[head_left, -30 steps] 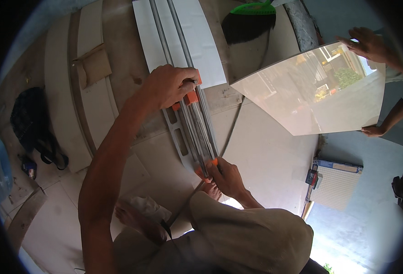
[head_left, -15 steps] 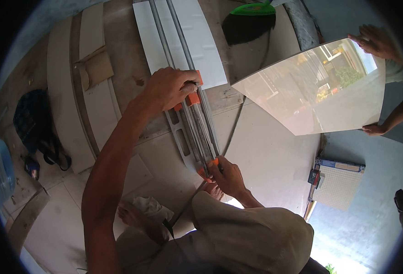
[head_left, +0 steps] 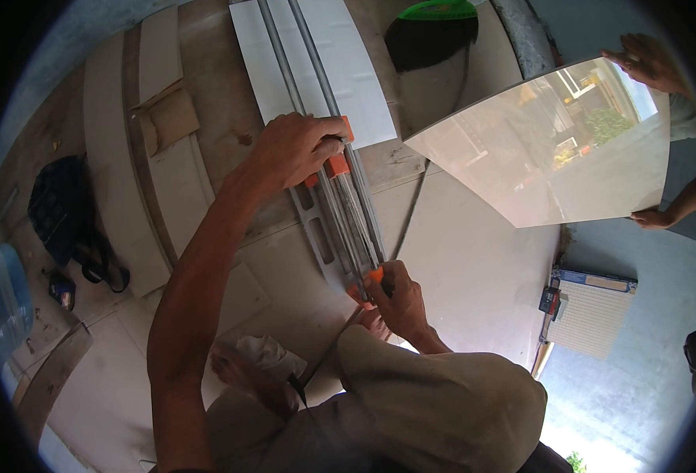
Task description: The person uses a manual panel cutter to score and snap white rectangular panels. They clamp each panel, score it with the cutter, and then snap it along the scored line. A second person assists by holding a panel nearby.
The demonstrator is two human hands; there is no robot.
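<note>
Head view shows, just past your bent knee and bare foot, your right hand, with its fingers closed on the orange end piece of a long metal rail tool. Farther along, your left hand is closed at the rails, by an orange block; what its palm covers, I cannot tell. Probably you hold at two separated places so that the tool is steady and cannot turn. It is in front of you; whether its near end touches the floor, I cannot tell. Its long axis runs from near your foot forward and slightly left, and its rails go out at the upper edge. There a white sheet lies beneath them. To the right, an upper co-worker hand and a lower co-worker hand hold a glossy panel by its edge, likely because it is wide. Beyond is a green-topped broom.
</note>
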